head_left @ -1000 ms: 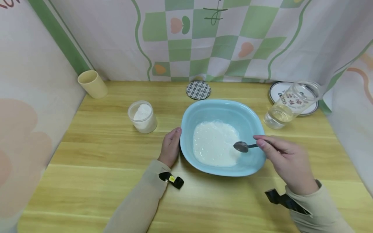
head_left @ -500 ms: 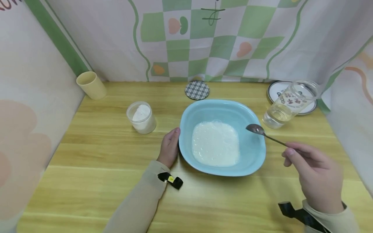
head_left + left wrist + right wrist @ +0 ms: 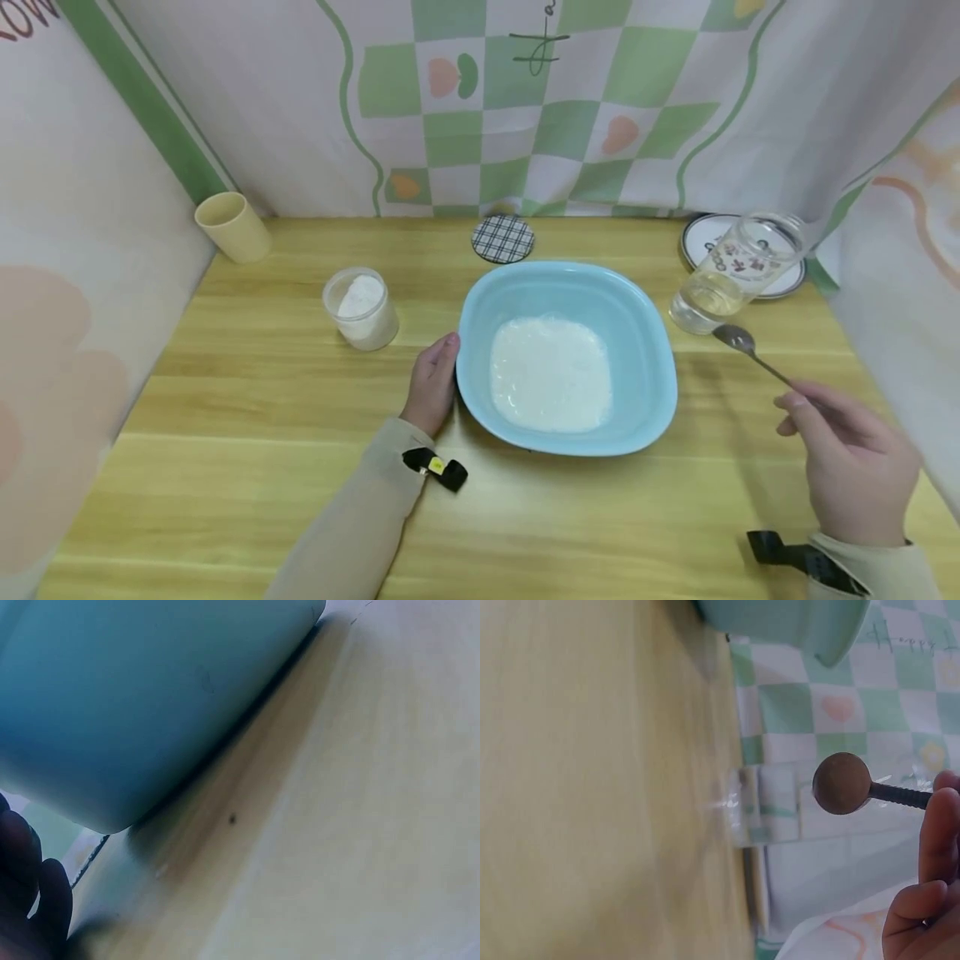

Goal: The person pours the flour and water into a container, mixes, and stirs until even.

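Observation:
A light blue basin (image 3: 641,350) stands mid-table, with a pool of white liquid (image 3: 551,375) on its floor. My left hand (image 3: 432,383) rests against the basin's left side, thumb up by the rim. In the left wrist view, its fingers (image 3: 52,900) show beside the basin wall. Off to the right, my right hand (image 3: 858,467) pinches a metal spoon (image 3: 735,337) by its handle. The spoon's bowl is raised over the table, right of the basin, and overlaps the area near the base of a tall clear glass (image 3: 708,300) that holds some clear liquid.
Left of the basin is a clear jar (image 3: 367,317) of white powder. A pale yellow cup (image 3: 240,233) stands at the back left corner. Behind the basin lies a checked round coaster (image 3: 502,239). A dark-rimmed plate (image 3: 697,237) sits behind the glass. Printed cloth (image 3: 450,142) hangs along the back.
My right hand has drawn the spoon from over the basin out to the right, beyond its rim. My left hand stays at the basin's left side. The head view has tilted slightly.

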Motion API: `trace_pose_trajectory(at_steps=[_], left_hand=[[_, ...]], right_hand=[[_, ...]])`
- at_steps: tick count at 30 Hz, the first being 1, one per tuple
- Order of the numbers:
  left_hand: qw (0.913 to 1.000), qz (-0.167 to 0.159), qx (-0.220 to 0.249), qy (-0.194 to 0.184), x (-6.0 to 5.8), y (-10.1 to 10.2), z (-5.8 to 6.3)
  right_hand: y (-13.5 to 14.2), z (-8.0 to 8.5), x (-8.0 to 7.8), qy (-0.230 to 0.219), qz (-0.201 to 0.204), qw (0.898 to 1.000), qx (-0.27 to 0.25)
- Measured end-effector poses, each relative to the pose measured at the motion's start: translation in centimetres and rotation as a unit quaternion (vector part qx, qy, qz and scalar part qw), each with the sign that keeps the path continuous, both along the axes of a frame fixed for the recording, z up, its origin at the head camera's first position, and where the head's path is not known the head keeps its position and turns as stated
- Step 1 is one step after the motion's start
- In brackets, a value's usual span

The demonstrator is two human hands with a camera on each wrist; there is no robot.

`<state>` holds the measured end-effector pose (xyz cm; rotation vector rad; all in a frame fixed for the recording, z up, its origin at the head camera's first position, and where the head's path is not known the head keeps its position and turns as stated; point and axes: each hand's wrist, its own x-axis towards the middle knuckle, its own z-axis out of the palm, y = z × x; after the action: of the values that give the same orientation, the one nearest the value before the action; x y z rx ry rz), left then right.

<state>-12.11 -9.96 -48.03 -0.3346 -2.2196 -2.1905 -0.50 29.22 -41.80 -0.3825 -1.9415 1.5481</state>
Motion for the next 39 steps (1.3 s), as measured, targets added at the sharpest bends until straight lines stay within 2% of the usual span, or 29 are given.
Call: trace_pose_trajectory(at_steps=[4, 7, 10, 14, 17, 21, 22, 24, 28, 32, 35, 39], left_hand=[[1.0000, 0.001, 0.002, 0.000, -0.2, 0.0, -0.1], [1.0000, 0.002, 0.000, -0.004, -0.3, 0.0, -0.3], [0.9999, 0.004, -0.003, -0.013, -0.2, 0.0, -0.4], [0.9996, 0.008, -0.007, -0.025, 0.1, 0.0, -0.6], [0.9997, 0.005, -0.006, -0.023, 0.2, 0.1, -0.6], [0.9999, 0.001, -0.004, -0.011, 0.0, -0.1, -0.7], [1.0000, 0.001, -0.003, -0.009, -0.1, -0.2, -0.7], [1.0000, 0.005, -0.004, -0.005, -0.2, -0.3, -0.8], [0.9996, 0.025, -0.003, -0.014, -0.2, -0.4, -1.1], [0.9991, 0.031, -0.018, -0.025, 0.6, -0.8, -1.1], [0.9990, 0.026, -0.027, -0.023, 1.6, -1.6, -1.0], [0.9984, 0.023, -0.046, -0.022, 3.1, -3.6, -0.7]], right_hand=[[1.0, -0.8, -0.6, -0.081, -0.022, 0.996, 0.016], [1.6, -1.4, -0.7, -0.148, -0.015, 0.988, 0.046], [2.1, -2.0, -0.5, -0.198, 0.017, 0.974, 0.108], [3.0, -2.8, -0.1, -0.211, 0.081, 0.960, 0.164], [3.5, -3.2, -0.1, -0.237, 0.122, 0.942, 0.204], [3.6, -3.7, -0.3, -0.302, 0.178, 0.900, 0.260], [3.6, -3.9, -0.4, -0.311, 0.193, 0.892, 0.265], [3.6, -4.0, -0.6, -0.321, 0.216, 0.880, 0.274], [3.4, -4.1, -0.6, -0.321, 0.239, 0.871, 0.283], [3.6, -3.8, -0.1, -0.340, 0.255, 0.852, 0.306], [3.7, -3.3, 0.3, -0.358, 0.259, 0.839, 0.318], [3.4, -2.9, 0.7, -0.344, 0.252, 0.838, 0.341]])
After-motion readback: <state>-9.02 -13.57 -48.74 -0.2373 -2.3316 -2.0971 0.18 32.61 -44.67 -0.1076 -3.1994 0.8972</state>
